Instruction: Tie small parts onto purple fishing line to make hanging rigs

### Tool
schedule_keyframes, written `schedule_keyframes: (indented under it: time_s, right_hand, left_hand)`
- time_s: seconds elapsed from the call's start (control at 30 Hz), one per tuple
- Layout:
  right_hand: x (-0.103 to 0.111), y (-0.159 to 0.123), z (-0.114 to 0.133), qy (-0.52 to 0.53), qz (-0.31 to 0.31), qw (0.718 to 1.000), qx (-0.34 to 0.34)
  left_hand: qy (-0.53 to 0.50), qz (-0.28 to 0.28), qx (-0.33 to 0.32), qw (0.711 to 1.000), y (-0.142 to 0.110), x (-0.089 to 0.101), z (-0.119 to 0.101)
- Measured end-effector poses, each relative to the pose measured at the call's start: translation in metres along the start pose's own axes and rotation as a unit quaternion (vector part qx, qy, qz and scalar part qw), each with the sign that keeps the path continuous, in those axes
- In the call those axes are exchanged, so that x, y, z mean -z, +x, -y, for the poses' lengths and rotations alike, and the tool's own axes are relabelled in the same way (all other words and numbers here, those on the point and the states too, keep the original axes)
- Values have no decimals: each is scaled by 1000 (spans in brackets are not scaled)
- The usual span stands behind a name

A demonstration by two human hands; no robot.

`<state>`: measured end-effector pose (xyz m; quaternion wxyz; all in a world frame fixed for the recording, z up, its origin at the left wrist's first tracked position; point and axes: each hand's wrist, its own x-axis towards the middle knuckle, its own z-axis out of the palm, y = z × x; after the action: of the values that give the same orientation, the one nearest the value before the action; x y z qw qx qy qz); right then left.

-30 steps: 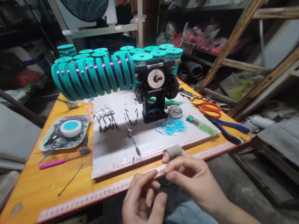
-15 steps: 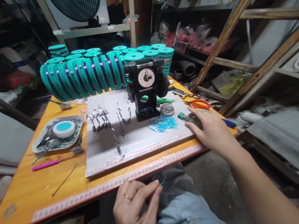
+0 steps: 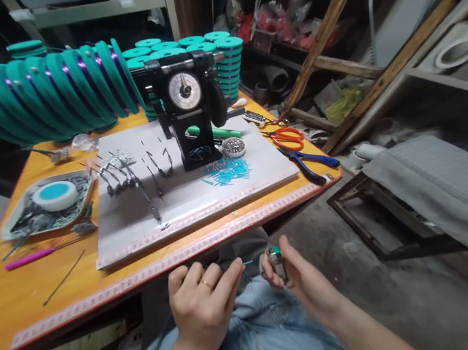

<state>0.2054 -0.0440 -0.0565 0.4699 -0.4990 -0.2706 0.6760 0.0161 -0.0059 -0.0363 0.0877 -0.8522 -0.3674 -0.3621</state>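
Over my lap, below the table edge, my left hand (image 3: pixel 205 305) pinches a thin blue tube piece (image 3: pixel 248 262) whose tip points right. My right hand (image 3: pixel 300 281) is closed round a green lighter (image 3: pixel 275 257), held upright a few centimetres from that tip. On the white board (image 3: pixel 184 199) above lie a scatter of blue tube pieces (image 3: pixel 227 172), several hooked wire rigs (image 3: pixel 125 173) and a black winding machine (image 3: pixel 188 107) with a round dial.
The orange table (image 3: pixel 31 283) carries a tray (image 3: pixel 46 202) with a blue-topped pot, a pink tool (image 3: pixel 31 258), orange scissors (image 3: pixel 286 137), blue pliers (image 3: pixel 311 162) and rows of teal spools (image 3: pixel 43 97). Wooden beams and shelves stand at the right.
My right hand reached to the table's right side, took the green lighter and brought it down beside my left hand. The camera moved closer to the table and tipped down.
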Motion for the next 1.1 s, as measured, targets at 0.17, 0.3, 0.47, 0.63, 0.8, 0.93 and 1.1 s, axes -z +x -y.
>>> schedule_keyframes:
  time_s: [0.17,0.3,0.47,0.63,0.8,0.93,1.1]
  right_hand:
    - [-7,16,-18,85,23,993,-72]
    - [-13,19,-20,132,36,985,-105]
    - [-16,23,-22,160,37,978,-131]
    - [-18,23,-22,168,42,973,-150]
    - [-21,22,-23,170,46,972,-155]
    - [-20,20,-21,171,35,975,-137]
    - [-19,10,-16,152,-10,988,-36]
  left_hand:
    - [14,31,-11,999,1,-9,-2]
    - [25,32,-17,999,2,-12,-1]
    - [36,26,-23,999,2,-15,0]
    - [40,25,-25,999,3,-16,0]
    - [38,29,-24,999,3,-15,0]
    - [28,29,-17,999,2,-14,0]
    - [-8,25,3,1000,2,-9,-2]
